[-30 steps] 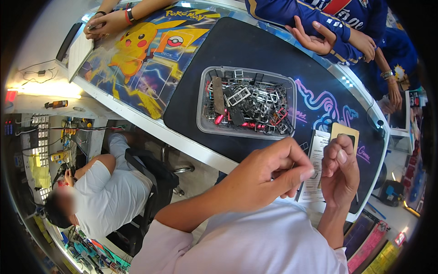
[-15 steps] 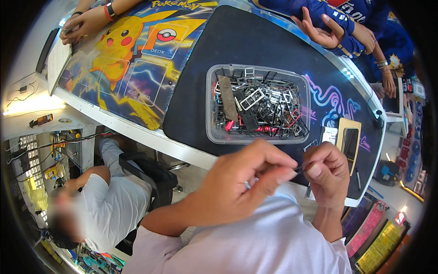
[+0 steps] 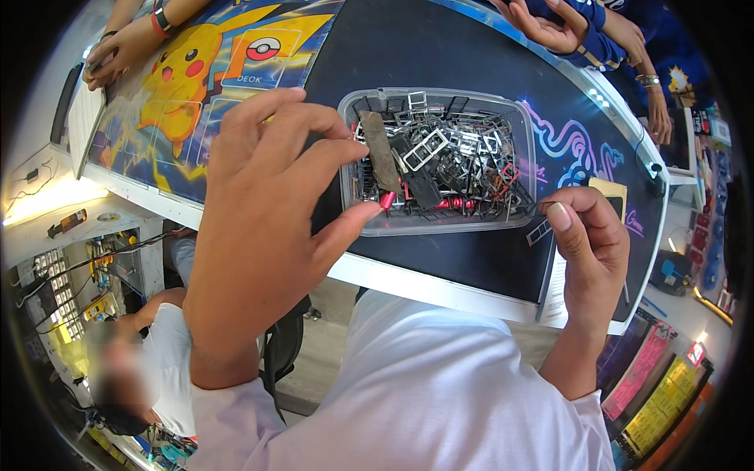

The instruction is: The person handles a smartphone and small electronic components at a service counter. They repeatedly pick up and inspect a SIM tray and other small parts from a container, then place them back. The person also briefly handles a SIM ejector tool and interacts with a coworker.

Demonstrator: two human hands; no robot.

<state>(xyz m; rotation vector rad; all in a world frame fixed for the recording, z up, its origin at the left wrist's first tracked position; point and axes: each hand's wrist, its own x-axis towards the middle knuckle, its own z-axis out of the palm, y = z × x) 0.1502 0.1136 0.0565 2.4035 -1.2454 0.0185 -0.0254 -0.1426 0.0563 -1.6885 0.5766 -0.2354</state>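
My left hand (image 3: pixel 267 212) is raised at the left end of a clear plastic box (image 3: pixel 440 229), its thumb and fingers spread around nothing. A heap of metal and black SIM trays (image 3: pixel 487 157) fills the box. On its left side lie a worn grey-brown bar (image 3: pixel 380 151) and a small red piece (image 3: pixel 387 200). Right of the box, my right hand (image 3: pixel 589 251) pinches a small dark SIM tray (image 3: pixel 542 208) between thumb and forefinger. The fingertips hide most of it. Another SIM tray (image 3: pixel 539 232) lies on the black mat (image 3: pixel 440 267) just below that pinch.
A yellow cartoon play mat (image 3: pixel 181 94) covers the left counter, with another person's hands (image 3: pixel 118 55) at its far edge. A second person's arms (image 3: pixel 565 31) rest at the far right edge. One person (image 3: pixel 157 361) sits at lower left. A tan frame (image 3: pixel 611 192) lies behind my right hand.
My hands have come apart. The left went up and left toward the box and spread its fingers; the right moved slightly up and right, still pinching. The view has shifted a little.
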